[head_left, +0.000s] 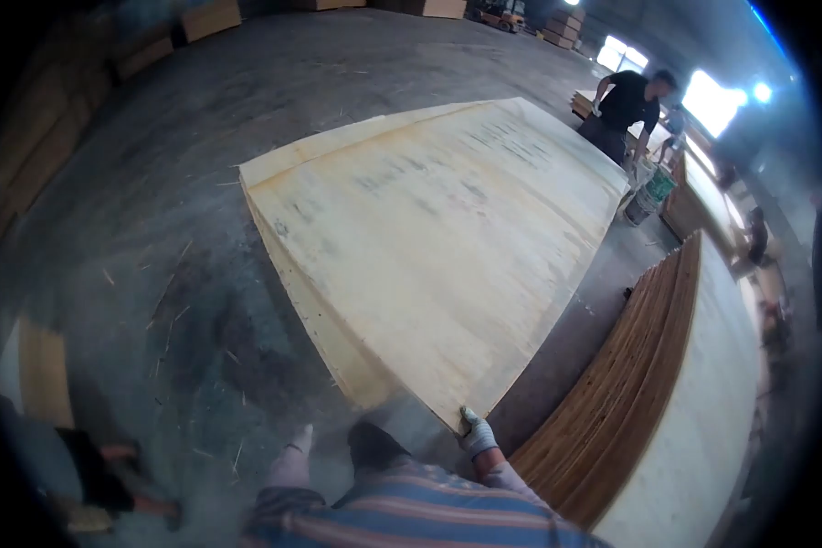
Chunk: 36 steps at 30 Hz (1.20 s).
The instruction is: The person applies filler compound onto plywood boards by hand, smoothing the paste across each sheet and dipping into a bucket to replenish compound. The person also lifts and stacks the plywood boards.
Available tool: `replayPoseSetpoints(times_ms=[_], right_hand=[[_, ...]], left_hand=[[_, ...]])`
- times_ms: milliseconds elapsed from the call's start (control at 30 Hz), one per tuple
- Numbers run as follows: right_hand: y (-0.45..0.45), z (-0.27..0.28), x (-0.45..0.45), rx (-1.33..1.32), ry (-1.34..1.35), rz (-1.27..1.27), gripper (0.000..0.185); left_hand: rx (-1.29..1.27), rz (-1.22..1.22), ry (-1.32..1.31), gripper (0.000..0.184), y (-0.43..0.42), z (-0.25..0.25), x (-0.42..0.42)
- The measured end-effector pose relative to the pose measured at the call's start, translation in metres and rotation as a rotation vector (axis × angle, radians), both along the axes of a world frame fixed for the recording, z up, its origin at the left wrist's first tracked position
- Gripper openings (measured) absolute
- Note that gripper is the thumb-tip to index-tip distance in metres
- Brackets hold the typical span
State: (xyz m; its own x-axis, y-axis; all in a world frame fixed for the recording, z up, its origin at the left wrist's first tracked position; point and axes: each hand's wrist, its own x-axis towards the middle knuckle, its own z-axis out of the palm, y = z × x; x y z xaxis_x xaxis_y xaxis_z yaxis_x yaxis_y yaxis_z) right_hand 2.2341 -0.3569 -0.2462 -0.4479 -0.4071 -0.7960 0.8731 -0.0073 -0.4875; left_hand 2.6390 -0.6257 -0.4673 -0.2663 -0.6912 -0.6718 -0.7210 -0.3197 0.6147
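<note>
In the head view, pinching the near corner of the pale sheet (429, 237) in the gloved right hand (478, 437), thumb on top, holding the left hand (302, 438) apart, its opening impossible to tell, and facing floor (192, 119) spreading wide past the left edge but narrowing between the right edge and the board stack (644, 365).

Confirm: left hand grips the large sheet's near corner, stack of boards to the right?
Wrong hand: the head view shows the right hand gripping the large sheet by its near corner; the left hand is off it. The stack of boards is to the right.
</note>
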Motion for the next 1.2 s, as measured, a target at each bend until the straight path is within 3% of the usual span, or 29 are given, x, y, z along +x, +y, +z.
replayPoseSetpoints(times_ms=[67,133,200,267,300,333,400,433,500,567,700,767,933,1033,1100,1200], right_hand=[[0.002,0.020,-0.002,0.060,-0.006,0.001,0.023],[0.010,0.040,-0.010,0.060,0.087,0.006,0.024],[0.023,0.067,-0.020,0.087,0.158,-0.058,0.024],[0.036,0.117,-0.021,0.137,0.215,-0.165,0.022],[0.032,0.141,-0.028,0.153,0.256,-0.198,0.023],[0.057,0.132,-0.042,0.166,0.450,-0.043,0.022],[0.107,0.128,-0.058,0.135,0.452,-0.013,0.024],[0.119,0.148,-0.053,0.096,0.258,-0.151,0.028],[0.097,0.216,-0.027,-0.193,0.319,0.047,0.018],[0.090,0.247,0.010,0.235,0.418,-0.135,0.023],[0.193,0.213,0.074,0.980,0.808,-0.330,0.037],[0.235,0.190,0.104,1.191,0.948,-0.339,0.045],[0.168,0.168,0.093,1.587,1.145,-0.135,0.039],[0.133,0.121,0.073,1.820,1.562,0.147,0.042],[0.082,0.097,0.044,1.676,0.789,-0.112,0.036],[0.080,-0.022,0.038,1.643,0.673,-0.152,0.038]], left_hand=[[0.264,0.412,0.273,0.047,-0.016,0.047,-0.045],[0.351,0.649,0.661,0.047,-0.052,0.059,-0.087],[0.306,0.678,0.685,0.050,-0.098,0.059,-0.126],[0.549,0.720,0.901,0.050,-0.149,0.056,-0.163],[0.535,0.754,0.917,0.046,-0.176,0.061,-0.183],[0.517,0.792,0.933,0.042,-0.192,0.064,-0.206],[0.490,0.857,0.958,0.038,-0.227,0.067,-0.253],[0.492,0.864,0.958,0.038,-0.239,0.065,-0.276],[0.509,0.861,0.934,0.038,-0.243,0.057,-0.321],[0.548,0.828,0.888,0.038,-0.241,0.048,-0.350],[0.622,0.784,0.788,0.037,-0.205,0.031,-0.336],[0.641,0.731,0.746,0.037,-0.197,0.031,-0.328],[0.616,0.524,0.669,0.037,-0.198,0.051,-0.315],[0.561,0.355,0.645,0.037,-0.210,0.071,-0.323],[0.497,0.194,0.656,0.037,-0.215,0.087,-0.347],[0.384,-0.068,0.683,0.037,-0.200,0.129,-0.393]])
